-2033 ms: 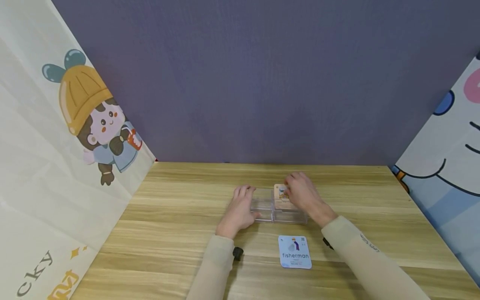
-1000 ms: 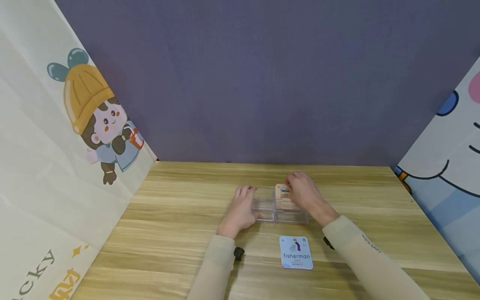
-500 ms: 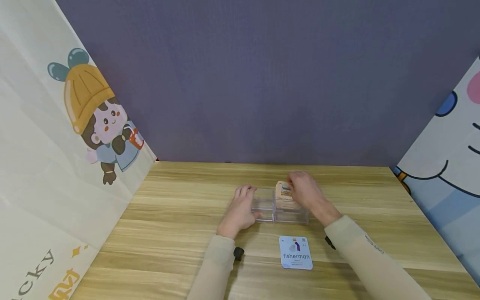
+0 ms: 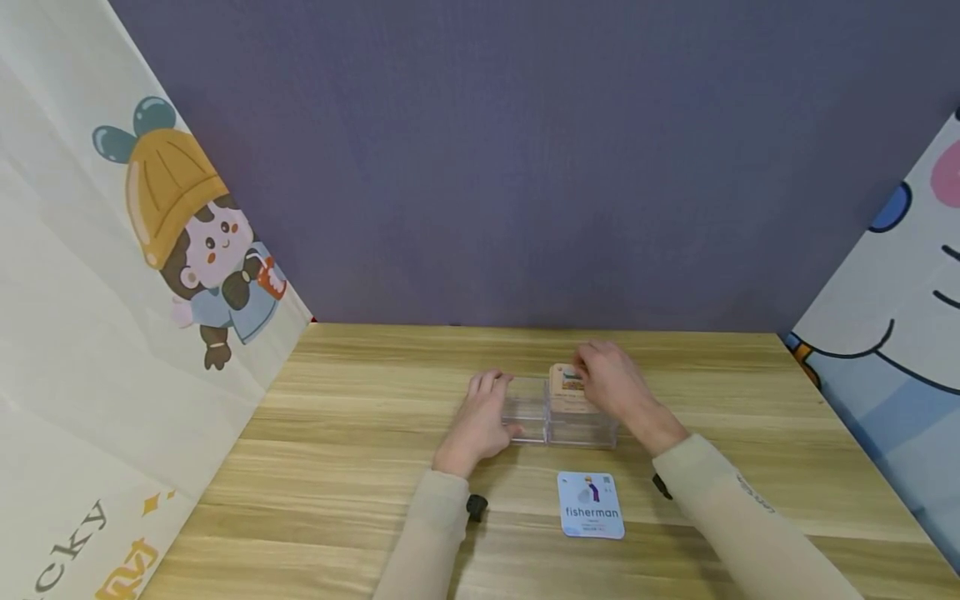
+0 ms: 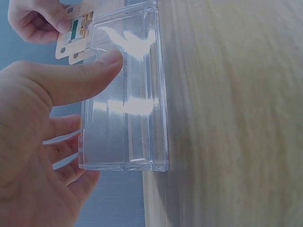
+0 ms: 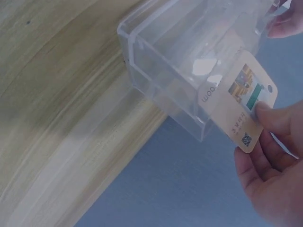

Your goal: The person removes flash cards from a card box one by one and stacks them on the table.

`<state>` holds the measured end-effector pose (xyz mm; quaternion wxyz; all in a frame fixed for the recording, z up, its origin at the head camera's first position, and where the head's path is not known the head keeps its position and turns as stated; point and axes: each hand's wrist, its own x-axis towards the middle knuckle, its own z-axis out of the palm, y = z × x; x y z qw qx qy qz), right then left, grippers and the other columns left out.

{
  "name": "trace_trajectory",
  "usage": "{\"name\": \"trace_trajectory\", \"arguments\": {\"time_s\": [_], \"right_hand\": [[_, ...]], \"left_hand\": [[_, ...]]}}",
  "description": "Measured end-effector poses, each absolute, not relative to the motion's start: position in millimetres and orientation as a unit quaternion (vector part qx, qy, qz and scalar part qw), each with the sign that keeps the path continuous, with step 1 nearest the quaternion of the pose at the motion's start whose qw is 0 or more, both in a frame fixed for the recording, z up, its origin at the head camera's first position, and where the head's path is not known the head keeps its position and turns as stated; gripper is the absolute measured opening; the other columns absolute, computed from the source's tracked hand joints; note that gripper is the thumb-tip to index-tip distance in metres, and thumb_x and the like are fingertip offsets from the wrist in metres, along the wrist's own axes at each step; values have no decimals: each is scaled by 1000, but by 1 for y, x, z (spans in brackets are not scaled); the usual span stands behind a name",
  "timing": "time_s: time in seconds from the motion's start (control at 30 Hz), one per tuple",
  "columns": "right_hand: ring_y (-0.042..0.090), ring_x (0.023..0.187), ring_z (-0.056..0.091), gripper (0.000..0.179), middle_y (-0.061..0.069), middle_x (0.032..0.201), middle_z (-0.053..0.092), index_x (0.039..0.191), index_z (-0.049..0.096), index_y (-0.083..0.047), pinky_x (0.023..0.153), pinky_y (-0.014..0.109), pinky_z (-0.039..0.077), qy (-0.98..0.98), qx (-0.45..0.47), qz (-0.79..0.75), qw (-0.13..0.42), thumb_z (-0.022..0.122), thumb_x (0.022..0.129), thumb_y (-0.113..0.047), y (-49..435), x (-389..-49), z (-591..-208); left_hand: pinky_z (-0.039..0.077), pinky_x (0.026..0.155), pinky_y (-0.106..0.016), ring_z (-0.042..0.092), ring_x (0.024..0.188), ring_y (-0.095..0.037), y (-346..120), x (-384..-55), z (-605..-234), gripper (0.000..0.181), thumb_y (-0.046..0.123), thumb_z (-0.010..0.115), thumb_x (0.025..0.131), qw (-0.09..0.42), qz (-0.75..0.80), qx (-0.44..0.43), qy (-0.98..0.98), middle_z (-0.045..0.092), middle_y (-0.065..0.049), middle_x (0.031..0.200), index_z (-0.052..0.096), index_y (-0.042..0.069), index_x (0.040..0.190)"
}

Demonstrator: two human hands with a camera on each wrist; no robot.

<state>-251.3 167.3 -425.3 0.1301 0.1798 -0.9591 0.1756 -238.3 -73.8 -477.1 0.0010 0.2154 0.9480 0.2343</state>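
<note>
A clear plastic box (image 4: 527, 408) with two compartments side by side stands on the table. My left hand (image 4: 480, 421) grips its left end, thumb (image 5: 87, 78) on the front and fingers behind. At the right compartment, my right hand (image 4: 611, 385) pinches the corner of a peach picture card (image 6: 244, 101) between thumb and fingers. This card has a small picture, a QR code and a punched hole. It sticks up past the box rim, and another peach card (image 6: 213, 97) with printed letters shows behind the clear wall. The left compartment shows no cards.
A pale blue card (image 4: 591, 505) printed "fisherman" lies flat on the wooden table (image 4: 337, 500) in front of the box. A dark grey-blue panel (image 4: 480, 167) rises behind the table. Cartoon-printed sheets (image 4: 75, 333) stand at both sides.
The right hand has shifted slightly right, and the peach card in its fingers stands a little higher over the box. The left hand and the fisherman card have stayed in place.
</note>
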Motion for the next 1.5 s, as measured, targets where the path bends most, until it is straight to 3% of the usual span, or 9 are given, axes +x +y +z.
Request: {"name": "trace_trajectory", "arguments": {"time_s": [0.5, 0.93, 1.13, 1.5], "right_hand": [[28, 87, 63, 5, 8, 89, 66, 93, 68, -4, 76, 44, 59, -957, 174, 209, 100, 69, 92, 1, 171, -247, -409], [33, 90, 66, 8, 12, 94, 69, 100, 71, 1, 75, 48, 59, -963, 171, 170, 119, 70, 94, -4, 177, -248, -406], [29, 85, 65, 9, 11, 93, 66, 101, 73, -1, 69, 43, 58, -963, 173, 165, 124, 71, 95, -7, 178, -247, -407], [30, 88, 64, 13, 13, 97, 66, 107, 73, 1, 74, 44, 59, -949, 196, 199, 145, 67, 97, -5, 183, -251, -411]], "left_hand": [[28, 122, -41, 26, 147, -30, -73, -238, -477, 87, 29, 84, 84, 2, 237, 217, 947, 37, -13, 156, 38, 4, 154], [29, 122, -41, 25, 147, -30, -69, -238, -478, 87, 29, 84, 85, 6, 237, 215, 948, 35, -14, 157, 38, 5, 154], [29, 121, -41, 25, 147, -30, -68, -239, -480, 87, 29, 84, 85, 6, 236, 215, 948, 36, -11, 156, 38, 4, 154], [30, 121, -41, 26, 147, -30, -67, -239, -478, 86, 30, 84, 85, 6, 231, 213, 949, 35, -11, 156, 38, 6, 154]]}}
